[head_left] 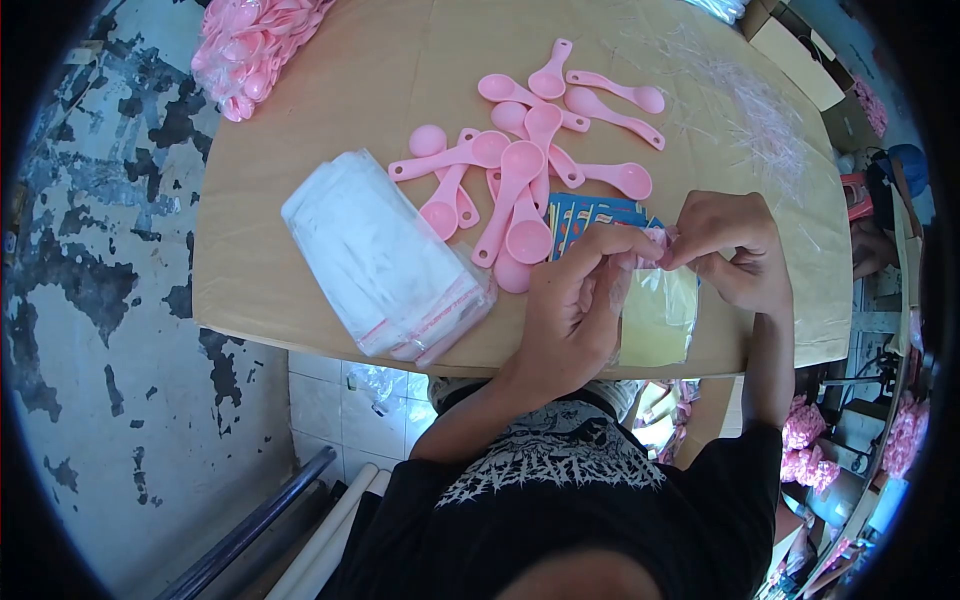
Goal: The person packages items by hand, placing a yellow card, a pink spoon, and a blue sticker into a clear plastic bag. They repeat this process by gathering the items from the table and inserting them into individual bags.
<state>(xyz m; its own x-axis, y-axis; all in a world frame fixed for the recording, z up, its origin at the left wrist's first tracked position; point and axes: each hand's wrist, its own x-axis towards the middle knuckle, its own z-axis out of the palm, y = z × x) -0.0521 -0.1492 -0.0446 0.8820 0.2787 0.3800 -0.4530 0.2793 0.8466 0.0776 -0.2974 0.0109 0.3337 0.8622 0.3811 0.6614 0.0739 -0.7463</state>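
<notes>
A small clear plastic bag (657, 318) with a pale yellow card showing through hangs between my hands over the table's near edge. My left hand (580, 300) is closed on the bag's upper left side. With thumb and forefinger pressed together, my right hand (735, 245) pinches its upper right edge. Something pink and crumpled shows at the fingertips; I cannot make out what it is. Just behind my left fingers lie blue printed cards (590, 215), partly hidden. Pink measuring spoons (520, 170) are heaped beyond and to the left of the cards.
A stack of clear plastic bags (375, 260) lies on the left of the brown-covered table (270, 200). A bundle of pink spoons (250, 50) sits at the far left edge. Thin plastic strips (760, 120) are scattered at the far right, near a cardboard box (795, 55).
</notes>
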